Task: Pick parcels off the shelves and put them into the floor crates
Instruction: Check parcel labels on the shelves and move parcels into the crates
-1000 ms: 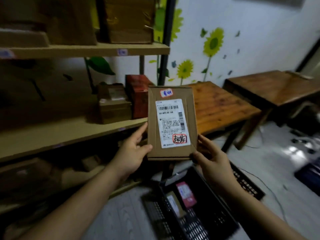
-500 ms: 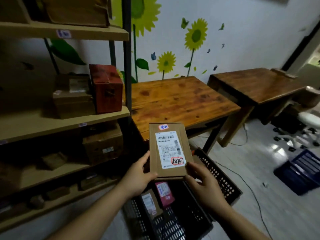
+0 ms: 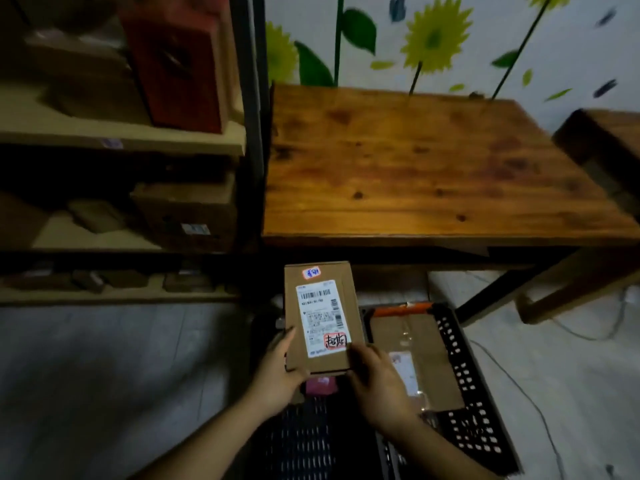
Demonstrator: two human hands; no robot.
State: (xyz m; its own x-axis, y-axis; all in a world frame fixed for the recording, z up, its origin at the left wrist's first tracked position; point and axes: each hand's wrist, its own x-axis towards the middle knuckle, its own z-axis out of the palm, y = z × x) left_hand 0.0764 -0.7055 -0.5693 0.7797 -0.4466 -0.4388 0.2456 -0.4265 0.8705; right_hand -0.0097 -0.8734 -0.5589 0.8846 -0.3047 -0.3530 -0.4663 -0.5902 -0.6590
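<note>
A flat brown cardboard parcel (image 3: pixel 320 317) with a white shipping label and a red stamp is held low over the black floor crates. My left hand (image 3: pixel 278 372) grips its near left corner, and my right hand (image 3: pixel 379 379) grips its near right corner. Below the parcel lies a black slatted crate (image 3: pixel 304 441) with a pink packet (image 3: pixel 320 386) in it. Beside it on the right, a second black crate (image 3: pixel 464 403) contains a large brown parcel (image 3: pixel 419 355).
A shelf unit (image 3: pixel 121 140) on the left carries a red box (image 3: pixel 176 60) and brown cartons (image 3: pixel 187 211). A wooden table (image 3: pixel 426 161) stands right behind the crates, with a second table (image 3: pixel 602 140) at far right. A cable runs across the grey floor on the right.
Both hands have lowered the parcel from chest height down to just above the crates. The view has tilted down and to the right, so the shelves slid left.
</note>
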